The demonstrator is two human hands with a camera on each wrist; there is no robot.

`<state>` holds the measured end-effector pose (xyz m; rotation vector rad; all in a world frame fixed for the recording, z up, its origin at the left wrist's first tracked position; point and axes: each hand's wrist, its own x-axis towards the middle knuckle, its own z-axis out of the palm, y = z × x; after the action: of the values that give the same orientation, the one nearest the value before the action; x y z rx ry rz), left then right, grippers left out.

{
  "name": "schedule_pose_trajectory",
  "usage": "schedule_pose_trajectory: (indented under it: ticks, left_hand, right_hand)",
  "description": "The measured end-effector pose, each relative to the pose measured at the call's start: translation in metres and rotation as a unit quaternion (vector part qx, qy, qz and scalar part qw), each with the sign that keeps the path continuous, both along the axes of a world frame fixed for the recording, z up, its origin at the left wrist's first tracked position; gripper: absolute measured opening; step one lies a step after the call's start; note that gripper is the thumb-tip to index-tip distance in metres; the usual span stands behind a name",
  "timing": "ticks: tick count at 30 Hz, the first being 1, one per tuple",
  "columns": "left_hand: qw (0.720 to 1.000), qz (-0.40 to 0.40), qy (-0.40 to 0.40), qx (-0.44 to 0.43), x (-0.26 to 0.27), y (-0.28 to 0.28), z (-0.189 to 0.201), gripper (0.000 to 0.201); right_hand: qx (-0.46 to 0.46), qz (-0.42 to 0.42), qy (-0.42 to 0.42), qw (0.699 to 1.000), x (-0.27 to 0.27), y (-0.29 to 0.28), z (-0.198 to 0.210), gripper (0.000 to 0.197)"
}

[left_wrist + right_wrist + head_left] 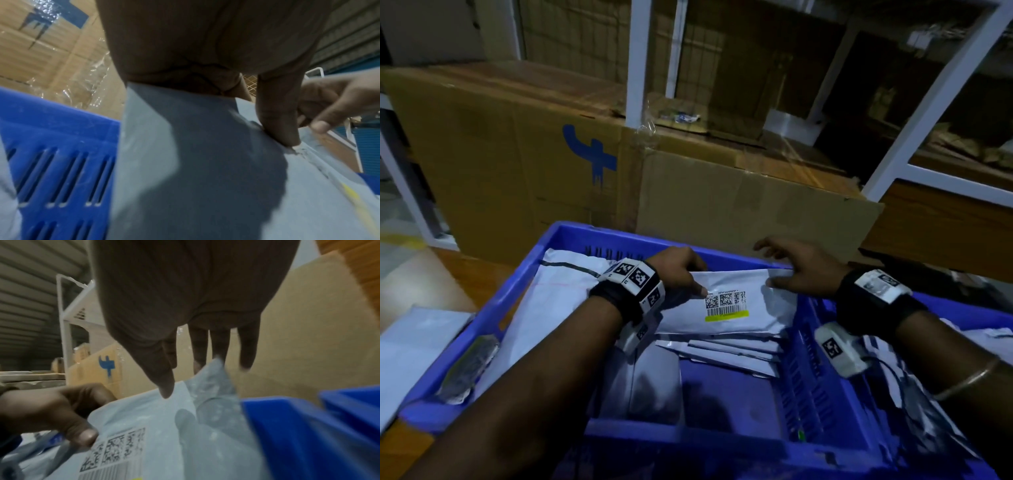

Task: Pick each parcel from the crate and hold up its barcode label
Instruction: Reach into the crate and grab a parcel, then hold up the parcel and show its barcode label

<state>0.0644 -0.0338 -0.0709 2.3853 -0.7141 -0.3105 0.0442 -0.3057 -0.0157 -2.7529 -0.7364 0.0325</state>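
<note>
So from where I'm standing, the person's got one white parcel [726,301] lifted clear of the pile in the blue crate [571,236], stretched out between both hands. Its long axis runs side to side across them, roughly parallel to the crate's far wall, and it hangs over the far right part of the crate with more flat white mailers [726,349] stacked underneath.

The left hand [678,270] has the parcel's left end. Fingers are curled over the top edge and the thumb [281,120] is pressed down on the front face, its tip landing right at the corner of the barcode label [726,303]. The right hand [801,270] is at the opposite end, and it's a lighter hold: thumb and a finger or two pinch the crinkled right corner, while the other fingers [247,344] hang straight and spread, touching nothing.

What matters next, I reckon: the label already faces up toward the person's head, sitting nearer the left hand than the right, a bit left of the parcel's middle. Since the left thumb is almost on it, any slide inward would cover the codes. So tilting the top edge up with both hands evenly looks like the way to show it, with the left doing most of the holding.

Big cardboard boxes [517,154] stand just behind the crate, and another blue crate [962,308] sits on the right.
</note>
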Motion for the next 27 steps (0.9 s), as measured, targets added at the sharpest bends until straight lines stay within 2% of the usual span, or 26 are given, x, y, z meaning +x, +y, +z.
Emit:
schedule_pose_trajectory:
  ticks: [3, 9, 11, 15, 20, 27]
  left_hand:
    - [1.0, 0.008, -0.001, 0.009, 0.001, 0.0, 0.0, 0.014]
    - [0.999, 0.035, -0.019, 0.004, 0.001, 0.006, 0.002, 0.015]
    - [0.998, 0.054, -0.021, -0.001, 0.006, 0.015, 0.003, 0.015]
    - [0.99, 0.12, -0.037, -0.057, 0.016, 0.038, 0.008, 0.014]
    - [0.982, 0.15, -0.062, -0.101, 0.02, 0.045, 0.009, 0.009]
    - [0.963, 0.195, -0.095, -0.159, 0.023, 0.049, 0.006, 0.012]
  right_hand:
    - [-0.047, 0.029, -0.036, 0.998, -0.001, 0.028, -0.003, 0.05]
    - [-0.066, 0.039, 0.007, 0.997, 0.012, 0.07, -0.019, 0.027]
    - [-0.039, 0.03, 0.03, 0.998, 0.02, 0.068, -0.025, 0.02]
    - [0.048, 0.009, 0.053, 0.997, 0.029, 0.054, -0.037, 0.022]
    - [0.12, -0.012, 0.07, 0.99, 0.031, 0.043, -0.048, 0.022]
    - [0.114, -0.02, 0.073, 0.991, 0.034, 0.034, -0.037, 0.024]
